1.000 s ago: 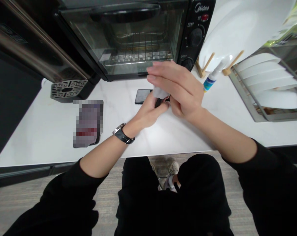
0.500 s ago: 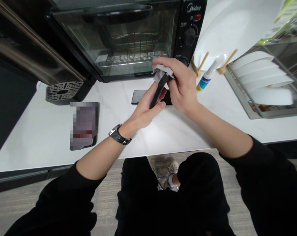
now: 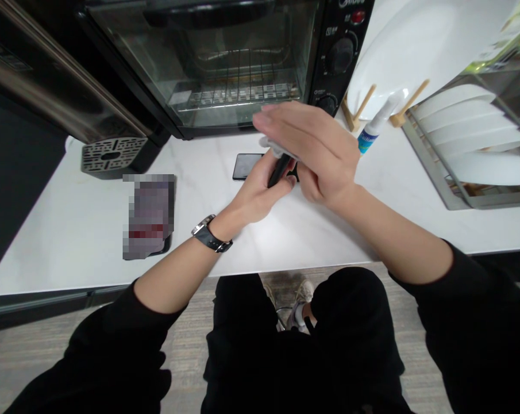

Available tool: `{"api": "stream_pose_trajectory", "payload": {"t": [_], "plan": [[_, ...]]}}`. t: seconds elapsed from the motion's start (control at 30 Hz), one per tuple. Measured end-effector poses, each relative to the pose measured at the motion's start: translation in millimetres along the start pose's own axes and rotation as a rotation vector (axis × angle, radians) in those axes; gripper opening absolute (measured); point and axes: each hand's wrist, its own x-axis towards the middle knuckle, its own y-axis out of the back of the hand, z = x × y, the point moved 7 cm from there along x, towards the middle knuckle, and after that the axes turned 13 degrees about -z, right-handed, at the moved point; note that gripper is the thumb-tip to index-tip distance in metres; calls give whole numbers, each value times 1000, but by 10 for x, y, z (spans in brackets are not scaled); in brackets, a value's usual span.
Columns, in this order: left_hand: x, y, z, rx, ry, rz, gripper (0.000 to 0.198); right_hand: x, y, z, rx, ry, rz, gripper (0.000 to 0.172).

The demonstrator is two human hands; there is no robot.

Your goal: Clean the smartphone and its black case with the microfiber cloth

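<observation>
My left hand (image 3: 260,187) is wrapped round a slim black object (image 3: 279,170), seen nearly edge-on; it looks like a phone, but most of its face is hidden. Over its upper end lies my right hand (image 3: 318,152), fingers stretched together and pressing a crumpled light-grey cloth (image 3: 273,146) against it. Only a small edge of the cloth shows under the fingers. Beneath both hands, a dark-screened phone (image 3: 245,165) lies flat on the white counter (image 3: 208,236), partly covered by my left hand.
Behind my hands stands a black toaster oven (image 3: 238,75). A white bottle with a blue label (image 3: 369,138) and a rack of white dishes (image 3: 470,135) are at the right. At the left are a drip tray (image 3: 113,154) and a pixelated dark slab (image 3: 150,218).
My right hand has slid over the black object's upper end, its fingers now flatter and covering most of the cloth. My left hand keeps its hold. The view has shifted slightly.
</observation>
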Motion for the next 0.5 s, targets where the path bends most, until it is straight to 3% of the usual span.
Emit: {"api": "stream_pose_trajectory", "payload": {"t": [0.17, 0.4, 0.5], "plan": [[6, 25, 154, -87, -50, 23, 50, -19, 116, 137, 120, -149, 25, 58], [-14, 6, 101, -121, -54, 14, 55, -119, 35, 400, 364, -418, 86, 60], [-22, 15, 138, -137, -46, 30, 54, -117, 30, 378, 346, -404, 89, 58]]}}
